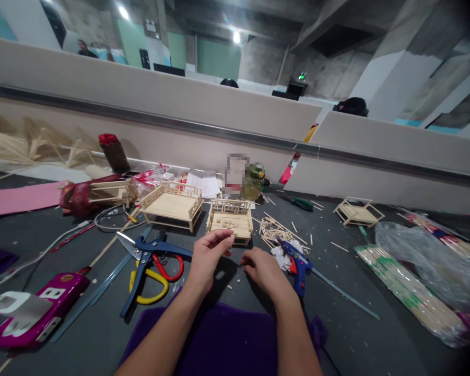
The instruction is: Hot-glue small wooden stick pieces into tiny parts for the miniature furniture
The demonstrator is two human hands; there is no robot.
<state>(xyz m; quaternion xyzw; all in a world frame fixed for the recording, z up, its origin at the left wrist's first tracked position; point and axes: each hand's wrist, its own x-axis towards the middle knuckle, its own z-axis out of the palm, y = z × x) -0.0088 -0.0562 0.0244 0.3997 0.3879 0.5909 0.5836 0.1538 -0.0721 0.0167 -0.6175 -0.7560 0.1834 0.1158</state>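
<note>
My left hand (pixel 209 256) is raised in front of a small wooden stick tray (pixel 210 222), thumb and fingertips pinched together. What sits in the pinch is a tiny pale speck, too small to name. Close by on the right, my right hand (pixel 264 269) hovers low with its fingers curled in; whether anything is in them is hidden. Small cut wooden bits (pixel 227 224) lie inside the tray. Left of it stands a larger stick-built model bed (pixel 174 206). A blue glue gun (pixel 300 266) lies beside my right hand, near a pile of short sticks (pixel 276 230).
Blue-handled cutters (pixel 141 261) and red-and-yellow-handled scissors (pixel 152 287) lie left of my hands. A purple power strip (pixel 43 308) is further left. Packed sticks (pixel 411 292) and a small stick frame (pixel 359 213) lie right. A purple cloth (pixel 227 339) lies below my wrists.
</note>
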